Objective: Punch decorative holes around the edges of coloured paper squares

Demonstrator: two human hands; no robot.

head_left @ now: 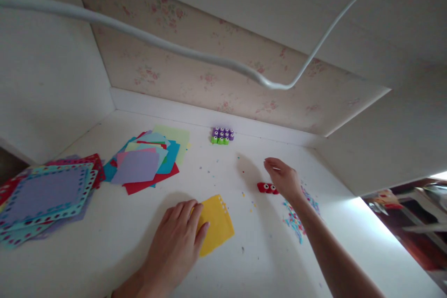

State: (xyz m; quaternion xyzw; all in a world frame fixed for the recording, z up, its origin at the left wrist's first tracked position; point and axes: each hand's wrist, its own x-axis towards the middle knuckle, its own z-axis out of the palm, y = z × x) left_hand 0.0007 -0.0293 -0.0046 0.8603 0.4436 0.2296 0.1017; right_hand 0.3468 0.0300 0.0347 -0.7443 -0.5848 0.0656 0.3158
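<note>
A: Grip state?
B: Left hand point(174, 237): down on the yellow sheet point(218, 230), fingers side by side, thumb spread apart from them and laid over the paper. Can't tell if anything goes under it, so pinch vs. press is unknown.
A: Right hand point(284, 179)?
B: Thumb and fingertips drawn together, looks raised over the surface. Too small to tell if anything is between them.
A: Where's the sheet from there?
B: Left of the right hand and closer to the person. Left hand is clearly the nearer one, already touching. Row of small holes runs along the sheet's far right edge, on the side away from the left palm. Sheet sits tilted; left part covered, so no call on its long axis.
A: And the red block point(267, 189)?
B: Right hand is nearer. Block is just under it in view, right end hidden by the hand; contact unclear. Long axis roughly left-right, two eye-like dots showing. My read: key relation is holed edge facing the block, bare table point(223, 281) between.
A: Further out?
B: Coloured bits point(295, 221) beside the right forearm. Purple and green pieces point(222, 135) near the wall. Plain paper pile point(139, 165) left, hole-edged pile point(52, 191) beyond it.
</note>
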